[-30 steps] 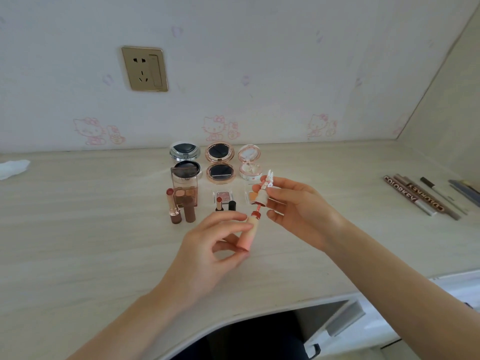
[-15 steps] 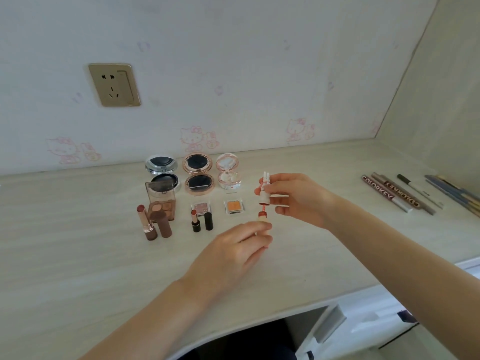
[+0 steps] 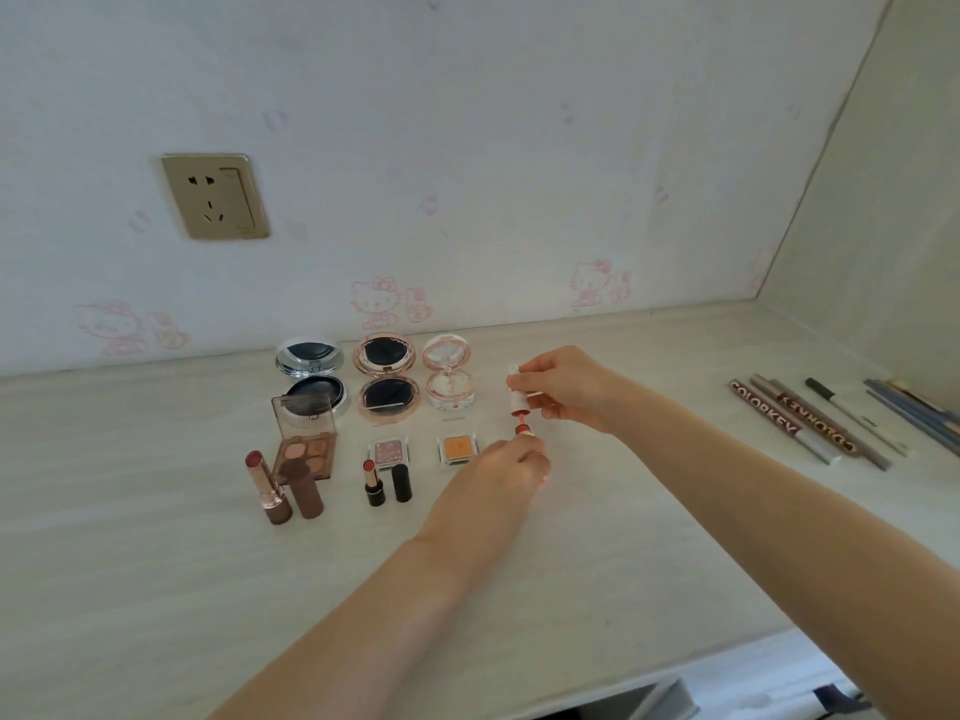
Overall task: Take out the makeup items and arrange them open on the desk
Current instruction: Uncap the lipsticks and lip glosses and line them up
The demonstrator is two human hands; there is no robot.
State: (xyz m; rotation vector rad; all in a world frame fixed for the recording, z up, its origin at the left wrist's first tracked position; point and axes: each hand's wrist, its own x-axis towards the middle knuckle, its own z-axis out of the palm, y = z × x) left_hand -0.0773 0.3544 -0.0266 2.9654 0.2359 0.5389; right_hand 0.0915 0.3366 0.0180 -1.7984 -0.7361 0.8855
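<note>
while the right hand [image 3: 566,387] pinches the cap with its little wand [image 3: 517,397] up above, the left hand [image 3: 498,470] curls its fingers round the lip gloss tube [image 3: 525,434], of which only the red top shows. the tube is down by the desk [image 3: 156,589], just right of the small orange eyeshadow pan [image 3: 457,449]. the wand tip sits right over the mouth of the tube, and i cannot tell if they touch.

other makeup is set out in rows on the desk, all open. at the back are the silver compact [image 3: 310,376], the rose gold compact [image 3: 385,379] and the pink clear compact [image 3: 449,379]. in front of them are the brown eyeshadow palette [image 3: 306,444], the small pink eyeshadow pan [image 3: 389,452] and the orange one. nearest are the tall brown lipstick [image 3: 267,488] with its cap [image 3: 306,493] standing just beside it, and the small black lipstick [image 3: 373,483] with its black cap [image 3: 401,483] beside it.

far off to the right lie some makeup pencils [image 3: 810,426] side by side. on the wall is a gold wall socket [image 3: 214,196].
</note>
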